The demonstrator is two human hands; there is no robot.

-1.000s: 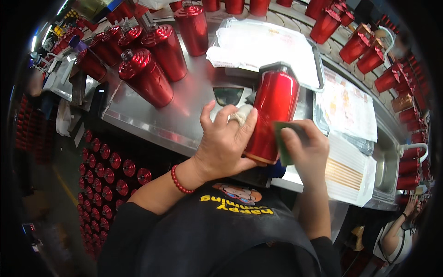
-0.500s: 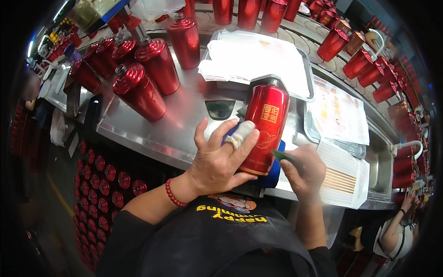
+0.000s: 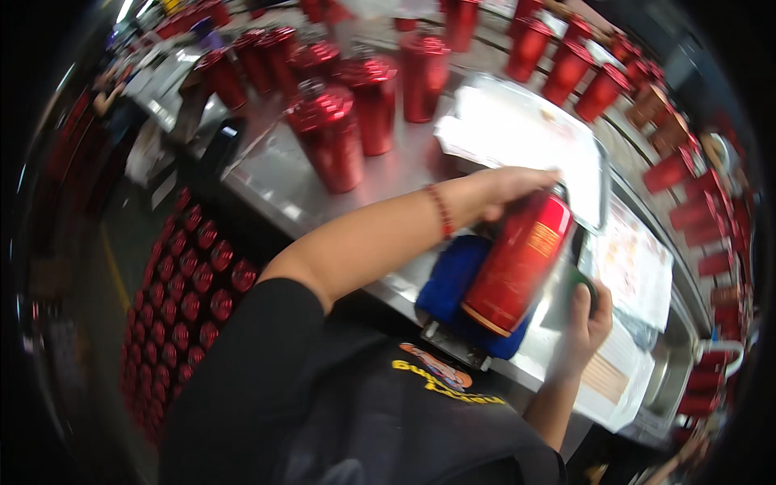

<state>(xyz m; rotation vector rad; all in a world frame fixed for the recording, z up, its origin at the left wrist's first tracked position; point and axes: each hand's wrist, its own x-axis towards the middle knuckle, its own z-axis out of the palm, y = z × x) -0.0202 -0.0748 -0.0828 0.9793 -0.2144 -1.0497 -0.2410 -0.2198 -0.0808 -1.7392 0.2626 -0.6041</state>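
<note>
A shiny red bottle (image 3: pixel 517 271) with a gold square label lies tilted over a blue cloth pad (image 3: pixel 449 275) at the front edge of the metal table. My left hand (image 3: pixel 517 186), a red bead bracelet at its wrist, reaches across and is closed about the bottle's top end; its fingertips are partly hidden and blurred. To the right of the bottle, my right hand (image 3: pixel 592 319) pinches a small dark green scraper (image 3: pixel 584 289), held apart from the red surface.
Several capped red bottles (image 3: pixel 323 145) stand at the table's back left. A tray with white sheets (image 3: pixel 525 133) lies behind, another sheet (image 3: pixel 626 259) to the right, near a sink (image 3: pixel 667 376). A conveyor carries more red bottles (image 3: pixel 602 90). Crated bottles (image 3: pixel 190 283) fill the lower left.
My left hand has gone from the bottle's lower left side to its top end. My right hand with the scraper has drawn away from the bottle. The whole view has swung leftward.
</note>
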